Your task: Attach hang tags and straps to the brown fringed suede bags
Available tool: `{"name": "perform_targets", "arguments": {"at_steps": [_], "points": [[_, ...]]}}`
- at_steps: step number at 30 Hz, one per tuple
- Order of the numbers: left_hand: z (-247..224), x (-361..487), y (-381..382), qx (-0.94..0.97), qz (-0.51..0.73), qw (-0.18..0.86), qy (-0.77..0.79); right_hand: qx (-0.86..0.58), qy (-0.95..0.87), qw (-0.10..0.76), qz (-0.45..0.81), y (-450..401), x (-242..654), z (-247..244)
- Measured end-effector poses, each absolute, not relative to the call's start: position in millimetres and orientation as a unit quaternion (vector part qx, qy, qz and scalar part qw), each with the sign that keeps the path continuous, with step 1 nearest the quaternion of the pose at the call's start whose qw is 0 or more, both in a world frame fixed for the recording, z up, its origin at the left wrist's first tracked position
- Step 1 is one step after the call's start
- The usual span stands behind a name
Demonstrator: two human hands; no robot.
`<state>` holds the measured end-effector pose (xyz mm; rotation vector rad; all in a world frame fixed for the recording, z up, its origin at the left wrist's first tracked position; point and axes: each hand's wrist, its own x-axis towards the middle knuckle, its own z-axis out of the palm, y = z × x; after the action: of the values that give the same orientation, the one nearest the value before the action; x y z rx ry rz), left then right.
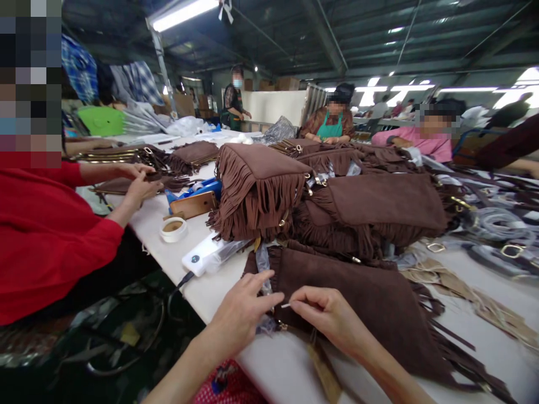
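Note:
A brown fringed bag [349, 292] lies flat on the white table in front of me. Over its left end, my right hand [322, 314] pinches a small white strip [286, 306] between thumb and forefinger. My left hand [242, 306] is just to the left, fingers stretched out and apart, its fingertips close to the strip. Clear plastic wrap [263, 264] runs along the bag's left edge beside my left fingers. A small gold clasp [282, 325] sits at the near left corner, below my hands. A tan strip [322, 370] hangs near the table's front edge.
More fringed bags [265, 163] are piled behind. To the left lie a white power bank [206, 255] with a cable, a tape roll [173, 229], a phone [193, 205] and a blue tape dispenser [206, 188]. A red-sleeved co-worker [84, 235] works at left; straps [501, 224] lie right.

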<state>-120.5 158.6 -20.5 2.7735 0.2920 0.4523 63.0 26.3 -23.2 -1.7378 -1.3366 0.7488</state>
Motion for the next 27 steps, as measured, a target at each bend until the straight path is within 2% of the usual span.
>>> {"name": "perform_targets", "arguments": {"at_steps": [4, 10, 18, 23, 27], "points": [[-21.2, -117.4, 159.5, 0.976, 0.140, 0.137, 0.093, -0.674, -0.568, 0.388, 0.269, 25.1, 57.6, -21.5], [-24.0, -116.1, 161.8, 0.975, 0.197, 0.096, 0.045, -0.597, -0.660, 0.402, 0.217, 36.3, 43.1, -18.6], [-29.0, -111.5, 168.6, 0.979, 0.201, -0.001, 0.035, -0.684, -0.655, 0.284, 0.150, 46.0, 43.5, -34.3], [-24.9, -112.8, 168.6, 0.983, 0.176, 0.046, 0.015, -0.688, -0.643, 0.296, 0.163, 44.5, 43.6, -30.1], [-11.5, -117.1, 160.0, 0.986, 0.107, 0.113, 0.064, -0.683, -0.634, 0.316, 0.175, 42.2, 46.9, -30.7]]}}
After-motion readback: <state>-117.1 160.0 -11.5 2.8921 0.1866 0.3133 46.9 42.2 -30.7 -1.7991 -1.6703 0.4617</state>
